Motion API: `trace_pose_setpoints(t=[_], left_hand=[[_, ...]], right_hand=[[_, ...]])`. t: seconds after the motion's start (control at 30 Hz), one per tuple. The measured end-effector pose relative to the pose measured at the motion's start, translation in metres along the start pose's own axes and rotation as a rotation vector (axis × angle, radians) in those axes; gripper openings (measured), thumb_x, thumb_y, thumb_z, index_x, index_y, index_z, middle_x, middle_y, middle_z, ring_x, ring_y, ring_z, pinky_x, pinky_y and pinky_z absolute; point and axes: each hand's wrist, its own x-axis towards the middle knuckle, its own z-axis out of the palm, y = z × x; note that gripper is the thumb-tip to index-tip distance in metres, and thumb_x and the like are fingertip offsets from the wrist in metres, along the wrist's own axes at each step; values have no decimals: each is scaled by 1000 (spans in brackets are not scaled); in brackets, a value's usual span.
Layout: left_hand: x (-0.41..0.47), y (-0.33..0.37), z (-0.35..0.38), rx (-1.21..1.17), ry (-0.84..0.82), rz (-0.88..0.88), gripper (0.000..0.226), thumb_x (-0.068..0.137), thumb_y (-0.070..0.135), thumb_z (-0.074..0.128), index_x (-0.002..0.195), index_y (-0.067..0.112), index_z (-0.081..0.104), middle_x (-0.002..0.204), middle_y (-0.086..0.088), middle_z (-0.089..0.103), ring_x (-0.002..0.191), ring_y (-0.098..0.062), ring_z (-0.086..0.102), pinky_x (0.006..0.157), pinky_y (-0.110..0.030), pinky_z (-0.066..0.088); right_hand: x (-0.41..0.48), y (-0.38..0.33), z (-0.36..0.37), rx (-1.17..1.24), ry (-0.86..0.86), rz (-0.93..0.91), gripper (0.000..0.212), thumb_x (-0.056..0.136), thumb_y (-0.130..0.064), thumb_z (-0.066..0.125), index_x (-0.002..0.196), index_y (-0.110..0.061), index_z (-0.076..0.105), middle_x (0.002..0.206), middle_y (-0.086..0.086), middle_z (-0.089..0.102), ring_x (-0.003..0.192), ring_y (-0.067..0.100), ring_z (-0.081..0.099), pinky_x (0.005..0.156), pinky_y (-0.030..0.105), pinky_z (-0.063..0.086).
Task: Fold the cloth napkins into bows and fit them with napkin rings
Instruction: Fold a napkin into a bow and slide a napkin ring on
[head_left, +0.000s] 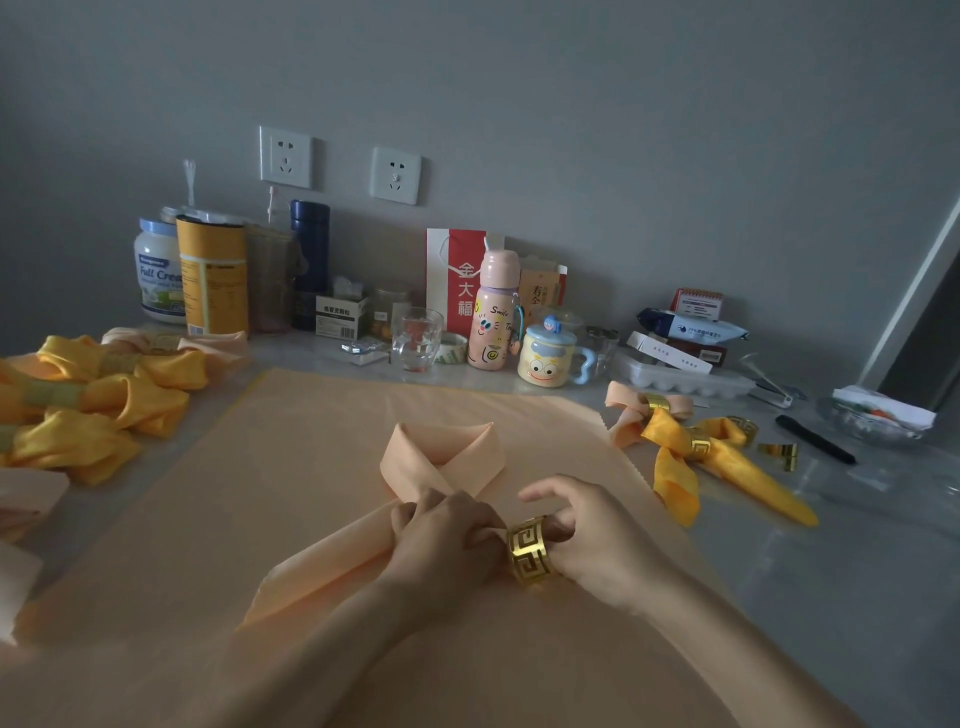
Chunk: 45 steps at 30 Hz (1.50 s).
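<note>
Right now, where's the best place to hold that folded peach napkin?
At the crossing below the loop, from the near side, as the left hand grips it: the peach napkin is narrowest there, so the bundle likely fits the gold ring the right hand holds.

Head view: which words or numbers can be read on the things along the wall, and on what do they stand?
"Full Crea", cut off: white jar
"金大福": red bag
"Smile": pink bottle
"75%": wipes pack
Other print is too blurred.
</note>
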Motion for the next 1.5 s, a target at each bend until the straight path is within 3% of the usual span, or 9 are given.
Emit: trace_pose_setpoints(t=[0.13,0.23,0.33,0.63,0.9,1.07,1.2,1.37,1.5], left_hand=[[3,9,-9,-127,-102,-34,42,74,42,37,113,45,52,101,24,54,119,-7,31,93,-26,13],[2,14,-13,-9,-102,76,37,83,42,58,119,47,52,116,18,55,125,-9,32,98,-29,18],[-2,11,-9,60,-13,174,40,81,47,64,120,47,52,112,23,56,119,-6,37,94,-30,24],[-1,2,0,110,54,325,59,82,45,65,135,43,39,132,23,45,125,0,32,95,-17,13],[2,-7,-6,123,44,311,47,87,34,59,131,38,43,125,15,53,119,-8,44,100,-26,25],[2,-5,-7,127,53,329,44,86,33,59,128,36,45,121,15,56,118,-6,43,100,-25,24],[6,-14,-8,-5,47,266,32,72,35,49,103,39,54,94,16,61,97,-11,57,94,-37,41],[6,-18,-7,104,73,265,50,86,20,58,133,30,43,131,13,50,127,-7,38,102,-20,19],[7,-17,-9,185,68,254,52,92,23,51,138,36,31,138,15,42,132,-4,28,95,-18,11]], right_hand=[[3,2,-1,139,30,52,32,75,1,64,91,-27,59,75,5,70,56,8,57,44,14,36],[3,-1,-2,223,78,52,29,75,6,61,91,-19,63,68,5,67,47,4,54,41,13,35],[-1,-6,0,297,106,64,28,76,11,57,91,-12,64,67,5,65,42,1,54,38,12,36],[-5,-6,7,264,166,74,24,80,-4,61,92,-24,61,77,-3,72,68,7,62,53,15,42],[-7,-8,7,333,147,116,23,81,-6,63,97,-23,63,85,4,70,77,12,61,74,25,46],[-6,-2,5,332,187,148,16,80,-7,65,91,-17,60,82,4,68,72,12,57,68,25,43],[-8,-1,2,312,156,142,9,82,-5,63,87,-11,62,74,9,68,64,13,56,63,24,43],[-12,1,0,243,55,61,13,87,-5,58,90,-17,62,61,3,63,60,10,55,59,20,43],[-13,3,-5,173,1,10,22,87,0,54,93,-20,60,56,4,58,54,9,52,55,18,41]])
